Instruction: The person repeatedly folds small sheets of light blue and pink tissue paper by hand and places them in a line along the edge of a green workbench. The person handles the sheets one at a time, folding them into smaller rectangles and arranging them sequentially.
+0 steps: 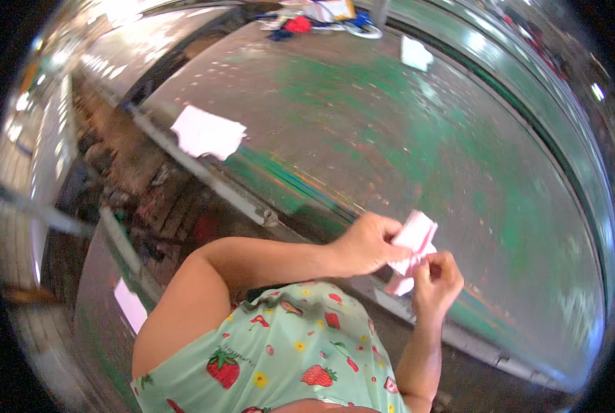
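Just above the near edge of the worn table (362, 138), both my hands are at a small folded white-and-pink bundle (415, 233). It looks like cloth, but blur hides its exact kind. A darker pink strip (425, 244) runs along it. My left hand (367, 245) is closed around the bundle's left side, its thumb lying across the front. On the other side my right hand (438, 283) is closed in a pinch at the pink strip. Below the hands hangs a pale lower end (399, 283) of the bundle.
A white flat piece (210, 133) lies by the table's left edge, and a smaller white piece (415, 54) lies at the far side. Red cloth (298, 25) and other mixed items sit at the far end. Another white sheet (130, 305) lies at lower left. A metal rail (204, 172) borders the table.
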Demonstrator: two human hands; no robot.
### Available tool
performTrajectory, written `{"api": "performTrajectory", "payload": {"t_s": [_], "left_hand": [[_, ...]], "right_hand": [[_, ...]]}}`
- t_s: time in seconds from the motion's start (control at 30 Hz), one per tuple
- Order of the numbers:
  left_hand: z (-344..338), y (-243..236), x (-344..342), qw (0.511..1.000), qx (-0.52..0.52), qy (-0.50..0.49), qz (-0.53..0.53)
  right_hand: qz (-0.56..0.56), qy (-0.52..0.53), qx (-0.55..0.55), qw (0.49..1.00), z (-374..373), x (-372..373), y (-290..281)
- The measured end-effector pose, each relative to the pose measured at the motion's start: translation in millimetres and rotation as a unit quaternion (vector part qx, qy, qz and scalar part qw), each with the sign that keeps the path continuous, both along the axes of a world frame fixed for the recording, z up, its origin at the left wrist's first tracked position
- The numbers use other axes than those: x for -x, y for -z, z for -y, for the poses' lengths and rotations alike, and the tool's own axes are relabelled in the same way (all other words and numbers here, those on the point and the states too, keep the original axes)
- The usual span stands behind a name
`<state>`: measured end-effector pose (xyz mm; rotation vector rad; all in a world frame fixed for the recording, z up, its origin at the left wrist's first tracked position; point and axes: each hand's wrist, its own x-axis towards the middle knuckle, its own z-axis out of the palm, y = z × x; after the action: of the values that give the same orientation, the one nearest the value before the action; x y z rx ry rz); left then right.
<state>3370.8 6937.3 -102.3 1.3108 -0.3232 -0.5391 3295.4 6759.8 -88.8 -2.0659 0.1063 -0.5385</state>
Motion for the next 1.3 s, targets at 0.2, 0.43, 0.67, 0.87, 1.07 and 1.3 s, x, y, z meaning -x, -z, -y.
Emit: {"api": "performTrajectory", "payload": {"t_s": [0.2,0.43,0.67,0.87,1.07,1.3], "left_hand": [[-128,-15,-64,0.999,0.035,0.015,0.001],[-203,-13,-97,0.997,0.064,0.013,-0.037],[-226,-5,-117,0.992,0.112,0.026,-0.06],[-227,9,-131,0.989,0.102,0.061,-0.085],[-224,33,-142,0.981,0.089,0.09,-0.144],[-304,28,-193,0.973,0.163,0.005,-0.163]], "right_hand": [[0.012,-0.02,-0.107,0.994,-125,-67,5],[-0.011,-0.041,-0.19,0.981,-201,-101,2],[-0.004,-0.049,-0.326,0.944,-223,-112,20],[-0.018,-0.004,-0.358,0.933,-230,-115,30],[-0.035,0.065,-0.16,0.984,-222,-110,44],[0.075,0.251,-0.29,0.92,-160,-100,24]]}}
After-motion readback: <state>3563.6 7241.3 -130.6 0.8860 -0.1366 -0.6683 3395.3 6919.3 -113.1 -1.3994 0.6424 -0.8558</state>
